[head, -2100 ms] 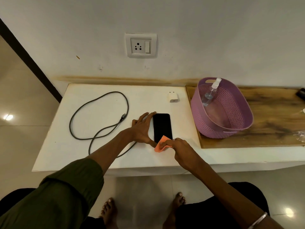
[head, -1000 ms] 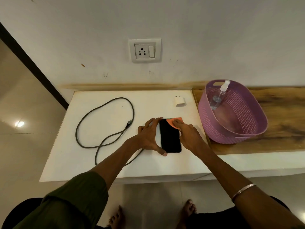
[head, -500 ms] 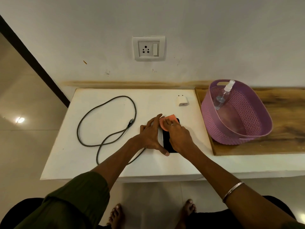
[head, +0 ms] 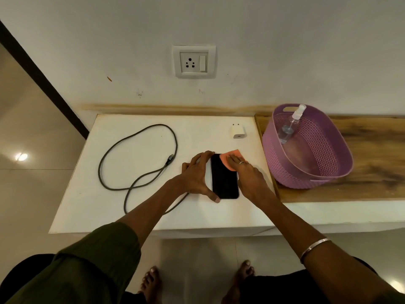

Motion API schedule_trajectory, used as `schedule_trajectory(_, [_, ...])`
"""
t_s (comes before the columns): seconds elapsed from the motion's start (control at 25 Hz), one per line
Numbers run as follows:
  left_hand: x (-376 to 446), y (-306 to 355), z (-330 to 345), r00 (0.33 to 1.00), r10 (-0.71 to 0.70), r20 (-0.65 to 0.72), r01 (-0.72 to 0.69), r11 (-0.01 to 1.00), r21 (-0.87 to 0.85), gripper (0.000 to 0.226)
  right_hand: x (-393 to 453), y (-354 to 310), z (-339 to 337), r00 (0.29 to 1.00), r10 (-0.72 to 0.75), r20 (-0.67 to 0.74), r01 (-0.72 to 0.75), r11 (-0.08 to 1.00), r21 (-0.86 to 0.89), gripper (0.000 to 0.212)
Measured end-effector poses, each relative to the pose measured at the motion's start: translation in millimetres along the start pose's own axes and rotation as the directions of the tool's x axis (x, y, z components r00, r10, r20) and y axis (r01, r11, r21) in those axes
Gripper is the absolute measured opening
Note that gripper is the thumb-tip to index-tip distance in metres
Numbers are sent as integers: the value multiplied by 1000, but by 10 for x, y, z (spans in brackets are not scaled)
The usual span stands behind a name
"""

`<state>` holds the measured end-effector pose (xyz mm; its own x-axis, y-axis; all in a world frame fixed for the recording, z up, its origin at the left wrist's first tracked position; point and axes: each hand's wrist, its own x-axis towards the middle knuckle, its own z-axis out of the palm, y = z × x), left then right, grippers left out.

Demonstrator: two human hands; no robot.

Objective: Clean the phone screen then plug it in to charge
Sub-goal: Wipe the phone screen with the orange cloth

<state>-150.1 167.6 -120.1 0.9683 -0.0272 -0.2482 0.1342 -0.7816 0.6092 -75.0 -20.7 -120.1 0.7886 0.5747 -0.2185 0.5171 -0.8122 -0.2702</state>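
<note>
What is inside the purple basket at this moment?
A clear spray bottle leans against the far-left inner wall of the purple basket, nozzle above the rim. The visible floor looks bare otherwise; the near wall hides the part of the floor just behind it.

Only 1 view here, a wide-angle camera worn on the person's head, looking forward and steeply down. It faces the wall, whose socket plate (head: 194, 61) sits upper centre of the frame. The white table (head: 92, 200) fills the middle, near, at arm's reach. Both forearms enter from the bottom corners, and bare feet (head: 151, 279) show at bottom centre.
</note>
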Motion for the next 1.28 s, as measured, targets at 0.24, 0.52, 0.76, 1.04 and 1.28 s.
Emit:
schedule_trajectory(0.24, [-20,1,8,1000,-26,1,27,999,-19,145,-241,-309,48,957,-212,-199,243,959,148,69])
schedule_trajectory(0.52, [-12,9,5,999,-51,17,51,999,0,148,-266,-129,135,958,-245,148,269,948,-171,88])
schedule_trajectory(0.76, [-8,8,6,999,-51,14,51,998,29,150,-363,105,90,1000,-17,-19,17,1000,-9,85])
schedule_trajectory(1.04, [-7,2,21,999,-48,7,48,999,9,149,-517,-182,224,986,-165,18,166,984,-66,79])
schedule_trajectory(1.28, [-4,10,18,999,-43,8,43,999,15,151,-629,-108,187,945,-326,-5,326,943,62,82])
